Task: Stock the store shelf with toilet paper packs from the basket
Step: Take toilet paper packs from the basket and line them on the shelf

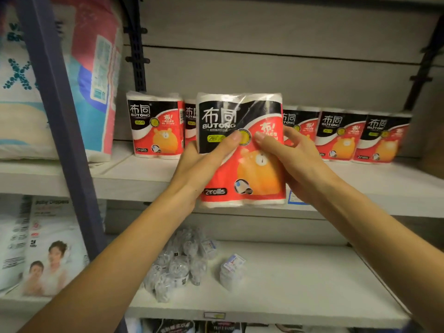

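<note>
Placing step: left hand (204,162) and right hand (295,159) both clamp toilet paper pack (240,150). Next, likely push toward 12 o'clock onto shelf (144,179), into row of packs (341,135).

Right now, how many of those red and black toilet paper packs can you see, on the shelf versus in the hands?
Packs standing on the shelf: 5
Pack held by the left hand and right hand: 1
Total: 6

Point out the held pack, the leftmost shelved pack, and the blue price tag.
Held pack (240,150): head view, front label.
Leftmost shelved pack (155,126): head view, front label.
Blue price tag (293,198): head view, visible corner.
</note>
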Action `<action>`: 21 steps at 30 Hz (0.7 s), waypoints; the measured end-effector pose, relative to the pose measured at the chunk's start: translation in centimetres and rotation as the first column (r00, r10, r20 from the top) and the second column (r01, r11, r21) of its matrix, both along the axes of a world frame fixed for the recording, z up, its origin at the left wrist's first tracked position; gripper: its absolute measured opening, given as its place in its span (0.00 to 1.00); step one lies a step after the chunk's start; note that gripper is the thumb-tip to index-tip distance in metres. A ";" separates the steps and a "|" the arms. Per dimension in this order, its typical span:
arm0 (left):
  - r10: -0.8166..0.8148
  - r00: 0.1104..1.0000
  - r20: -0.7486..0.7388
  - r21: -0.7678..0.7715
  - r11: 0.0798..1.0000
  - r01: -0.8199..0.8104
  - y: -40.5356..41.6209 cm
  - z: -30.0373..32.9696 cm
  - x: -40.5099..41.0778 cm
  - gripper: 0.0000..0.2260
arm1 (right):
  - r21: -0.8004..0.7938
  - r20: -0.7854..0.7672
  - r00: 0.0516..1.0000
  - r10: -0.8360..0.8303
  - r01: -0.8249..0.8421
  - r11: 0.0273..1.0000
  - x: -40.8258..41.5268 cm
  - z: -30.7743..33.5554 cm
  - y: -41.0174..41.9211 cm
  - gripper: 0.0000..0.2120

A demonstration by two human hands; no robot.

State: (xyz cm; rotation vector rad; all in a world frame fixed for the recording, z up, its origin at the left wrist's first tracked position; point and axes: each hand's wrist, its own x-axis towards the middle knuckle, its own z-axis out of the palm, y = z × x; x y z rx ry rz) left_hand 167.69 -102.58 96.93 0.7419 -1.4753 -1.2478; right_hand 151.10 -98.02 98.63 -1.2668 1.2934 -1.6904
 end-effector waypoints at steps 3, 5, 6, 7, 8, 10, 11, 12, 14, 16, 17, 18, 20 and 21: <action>0.084 0.990 0.117 0.030 0.996 -0.088 -0.5 -0.3 1.1 0.27 | -0.018 0.086 0.992 -0.089 0.090 0.996 -1.3 0.3 -0.8 0.25; 0.186 0.973 0.137 0.044 0.980 -0.194 -1.2 -0.6 2.5 0.28 | -0.034 0.144 0.982 -0.119 0.125 0.992 -2.0 0.4 -2.0 0.24; 0.216 0.969 0.121 0.049 0.974 -0.223 -1.4 -0.7 3.2 0.26 | -0.036 0.165 0.978 -0.127 0.135 0.990 -2.2 0.5 -2.7 0.23; 0.229 0.968 0.102 0.059 0.970 -0.236 -1.7 -0.8 3.8 0.24 | -0.039 0.179 0.975 -0.132 0.141 0.989 -2.2 0.5 -3.6 0.22; 0.230 0.969 0.088 0.066 0.970 -0.236 -1.9 -0.7 4.2 0.21 | -0.045 0.192 0.972 -0.136 0.147 0.988 -2.1 0.5 -4.5 0.21; 0.216 0.974 0.074 0.067 0.973 -0.221 -2.5 -0.6 4.8 0.17 | -0.052 0.220 0.964 -0.146 0.161 0.986 -1.7 0.6 -6.8 0.22; 0.209 0.976 0.068 0.064 0.975 -0.213 -2.8 -0.6 5.1 0.15 | -0.048 0.230 0.961 -0.154 0.170 0.984 -1.3 0.6 -8.0 0.22; 0.203 0.977 0.064 0.059 0.977 -0.207 -3.2 -0.6 5.3 0.14 | -0.044 0.231 0.959 -0.162 0.177 0.983 -1.0 0.7 -9.2 0.22; 0.191 0.981 0.047 0.046 0.980 -0.193 -3.8 -0.5 5.7 0.12 | -0.037 0.197 0.965 -0.174 0.185 0.982 -0.2 0.9 -11.6 0.25; 0.183 0.982 0.040 0.031 0.982 -0.184 -4.5 -0.5 6.2 0.11 | -0.034 0.153 0.970 -0.188 0.195 0.980 0.7 1.1 -13.8 0.30; 0.181 0.983 0.041 0.024 0.983 -0.182 -4.9 -0.5 6.5 0.11 | -0.034 0.136 0.971 -0.195 0.202 0.979 1.1 1.2 -14.7 0.31; 0.179 0.983 0.045 0.019 0.983 -0.180 -5.3 -0.5 6.9 0.10 | -0.033 0.122 0.972 -0.202 0.208 0.978 1.5 1.3 -15.6 0.31; 0.176 0.983 0.046 0.013 0.984 -0.177 -6.1 -0.4 7.6 0.10 | -0.022 0.102 0.973 -0.209 0.212 0.977 1.9 1.1 -17.3 0.31; 0.177 0.983 0.046 0.011 0.984 -0.177 -6.5 -0.4 7.9 0.10 | -0.009 0.100 0.973 -0.208 0.210 0.978 2.1 1.0 -17.9 0.30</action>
